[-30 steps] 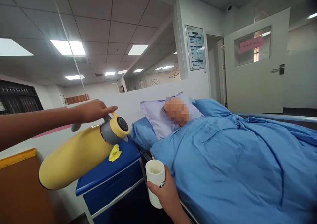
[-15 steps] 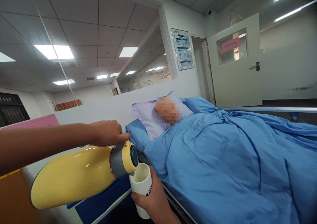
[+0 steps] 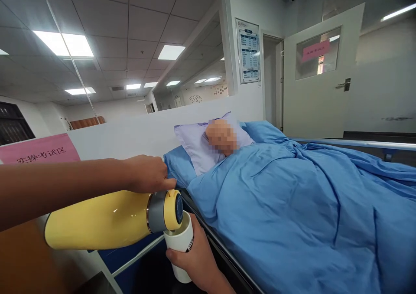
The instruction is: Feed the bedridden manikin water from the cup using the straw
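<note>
A yellow thermos jug (image 3: 100, 222) with a grey collar lies almost on its side, its base a little lower than its spout. My left hand (image 3: 151, 174) is closed on it from above, fingertips by the lid; the handle is hidden behind my arm. Below the spout stands a white cup (image 3: 177, 242) with dark stripes, tilted slightly. My right hand (image 3: 198, 255) wraps around the cup. The spout meets or overhangs the cup's rim; I cannot make out any liquid.
To the right is a bed with a blue quilt (image 3: 276, 203). A figure's head (image 3: 222, 138), blurred out, rests on a lilac pillow (image 3: 191, 146). A dark bed edge (image 3: 224, 255) runs beside the cup. A pink sign (image 3: 42, 148) hangs at the left.
The thermos base has risen, so the jug lies closer to level. The cup appears slightly further left in view, still under the spout. The camera view has shifted a little.
</note>
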A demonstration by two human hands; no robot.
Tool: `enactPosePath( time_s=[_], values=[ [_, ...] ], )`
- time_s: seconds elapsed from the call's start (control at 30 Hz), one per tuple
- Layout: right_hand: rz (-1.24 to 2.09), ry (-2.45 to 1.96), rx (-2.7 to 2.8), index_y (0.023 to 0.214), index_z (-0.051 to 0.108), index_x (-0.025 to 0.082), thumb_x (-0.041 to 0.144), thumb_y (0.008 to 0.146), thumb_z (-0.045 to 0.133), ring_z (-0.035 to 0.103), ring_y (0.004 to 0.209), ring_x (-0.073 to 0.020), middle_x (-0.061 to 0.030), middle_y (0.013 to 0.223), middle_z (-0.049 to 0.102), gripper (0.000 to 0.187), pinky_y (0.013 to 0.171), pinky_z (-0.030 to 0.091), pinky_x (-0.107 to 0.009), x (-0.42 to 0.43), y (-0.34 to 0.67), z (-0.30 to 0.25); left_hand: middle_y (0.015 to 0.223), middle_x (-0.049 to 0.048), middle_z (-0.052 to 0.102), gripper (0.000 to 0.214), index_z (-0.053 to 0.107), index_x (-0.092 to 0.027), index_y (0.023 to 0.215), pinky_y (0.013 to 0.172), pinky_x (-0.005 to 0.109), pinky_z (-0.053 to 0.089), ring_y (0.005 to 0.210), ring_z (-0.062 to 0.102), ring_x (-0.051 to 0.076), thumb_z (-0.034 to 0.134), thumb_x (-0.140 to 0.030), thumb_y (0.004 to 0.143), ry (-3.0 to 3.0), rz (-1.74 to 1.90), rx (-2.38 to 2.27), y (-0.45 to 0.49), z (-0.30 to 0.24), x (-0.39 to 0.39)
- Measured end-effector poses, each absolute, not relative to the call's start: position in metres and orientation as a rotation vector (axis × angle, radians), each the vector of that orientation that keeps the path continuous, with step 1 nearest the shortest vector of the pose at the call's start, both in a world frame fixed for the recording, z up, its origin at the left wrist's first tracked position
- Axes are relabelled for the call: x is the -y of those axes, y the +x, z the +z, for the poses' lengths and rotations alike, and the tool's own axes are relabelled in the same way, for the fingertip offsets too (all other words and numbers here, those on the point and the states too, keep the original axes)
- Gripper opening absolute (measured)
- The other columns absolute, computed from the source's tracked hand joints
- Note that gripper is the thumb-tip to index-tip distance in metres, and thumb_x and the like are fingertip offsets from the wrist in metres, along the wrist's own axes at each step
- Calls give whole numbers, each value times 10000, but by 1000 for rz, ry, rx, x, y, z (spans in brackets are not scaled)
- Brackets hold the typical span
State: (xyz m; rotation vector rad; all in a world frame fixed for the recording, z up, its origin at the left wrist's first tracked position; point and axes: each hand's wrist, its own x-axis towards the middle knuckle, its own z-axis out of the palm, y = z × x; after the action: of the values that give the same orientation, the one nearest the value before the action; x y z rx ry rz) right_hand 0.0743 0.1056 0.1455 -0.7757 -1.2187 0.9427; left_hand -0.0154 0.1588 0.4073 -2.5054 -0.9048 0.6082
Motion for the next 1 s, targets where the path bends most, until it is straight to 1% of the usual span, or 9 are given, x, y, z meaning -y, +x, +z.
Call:
enactPosePath(
  time_s=[0.1, 0.17, 0.37, 0.43, 0.53, 0.7, 0.77, 0.9, 1.0],
  values=[
    [957, -809, 1229, 1124, 591, 225, 188, 592, 760, 624, 879, -224, -12, 998, 694, 560, 802, 503, -354, -105, 73, 145, 676, 74, 653, 510, 728, -208, 795, 657, 304, 429, 656, 579, 188, 377, -541, 957, -2532, 545, 1016, -13, 402, -151],
    [946, -843, 1243, 1129, 594, 227, 164, 577, 761, 631, 885, -227, -8, 992, 698, 580, 795, 508, -349, -104, 71, 143, 647, 75, 643, 522, 715, -203, 750, 667, 311, 436, 671, 589, 198, 388, -560, 946, -2531, 553, 1041, -13, 399, -149],
    [899, -892, 1259, 1040, 601, 229, 119, 531, 734, 621, 769, -197, 21, 882, 690, 537, 706, 506, -309, -103, 59, 139, 669, 73, 663, 475, 728, -206, 838, 743, 351, 462, 703, 620, 215, 431, -564, 936, -2545, 535, 1083, -14, 391, -142],
    [893, -894, 1257, 1017, 597, 231, 131, 528, 731, 605, 736, -188, 28, 844, 679, 517, 675, 496, -296, -104, 55, 137, 673, 79, 666, 479, 734, -207, 856, 725, 351, 466, 701, 620, 220, 428, -566, 935, -2526, 552, 1079, -14, 391, -139],
    [880, -890, 1264, 997, 590, 232, 132, 524, 723, 575, 691, -171, 36, 807, 663, 501, 644, 482, -281, -104, 49, 135, 651, 95, 653, 497, 738, -198, 810, 669, 343, 462, 683, 609, 228, 434, -575, 926, -2497, 551, 1063, -13, 391, -133],
    [901, -860, 1241, 1065, 575, 222, 176, 553, 701, 596, 761, -192, 16, 869, 668, 529, 696, 500, -304, -104, 47, 129, 618, 98, 622, 385, 745, -222, 766, 605, 346, 431, 661, 584, 246, 486, -459, 924, -2448, 620, 994, -8, 391, -126],
    [891, -867, 1240, 1035, 574, 219, 179, 546, 701, 598, 754, -191, 19, 856, 663, 507, 693, 499, -302, -103, 48, 129, 641, 105, 629, 390, 752, -222, 784, 600, 353, 428, 661, 581, 252, 477, -457, 931, -2437, 648, 1011, -5, 393, -123],
    [879, -866, 1212, 1003, 572, 221, 171, 550, 693, 602, 711, -184, 30, 803, 654, 471, 658, 503, -288, -103, 47, 129, 747, 115, 668, 424, 768, -242, 956, 628, 359, 437, 752, 613, 271, 414, -475, 961, -2398, 741, 1039, 2, 396, -114],
    [842, -877, 1209, 976, 569, 227, 173, 561, 703, 598, 681, -181, 33, 773, 649, 440, 624, 499, -280, -104, 46, 127, 785, 115, 682, 445, 765, -253, 999, 648, 362, 439, 791, 619, 274, 403, -510, 959, -2380, 753, 1098, 6, 396, -112]
  ],
)
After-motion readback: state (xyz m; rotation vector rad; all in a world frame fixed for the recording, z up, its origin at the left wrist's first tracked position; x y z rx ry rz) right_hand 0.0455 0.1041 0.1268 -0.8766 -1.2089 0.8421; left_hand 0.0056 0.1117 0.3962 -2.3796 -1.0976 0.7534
